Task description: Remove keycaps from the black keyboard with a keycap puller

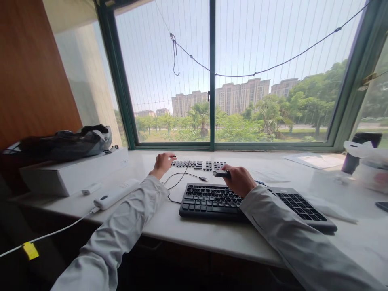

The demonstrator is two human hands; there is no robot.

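Two keyboards lie on the white sill: the black keyboard (242, 202) close to me, and beyond it a flat spread of loose keycaps (198, 164) set out in rows. My left hand (163, 163) rests just left of those keycaps, fingers loosely curled with the fingertips touching the sill at the near corner of the rows; it grips nothing. My right hand (239, 180) hovers over the far edge of the black keyboard, fingers clenched around a small dark tool (220, 173) whose tip pokes out leftward toward the keycaps. A thin black cable (182, 178) loops on the sill between the black keyboard and the keycaps. Left of the black keyboard lies a white remote-shaped device (117, 194) with a white cord (54, 232), and farther left a white box (75, 173) carries a dark bag (66, 143). Right of the black keyboard, near the window frame, stands a dark bottle (354, 157) beside crumpled clear plastic (370, 161).
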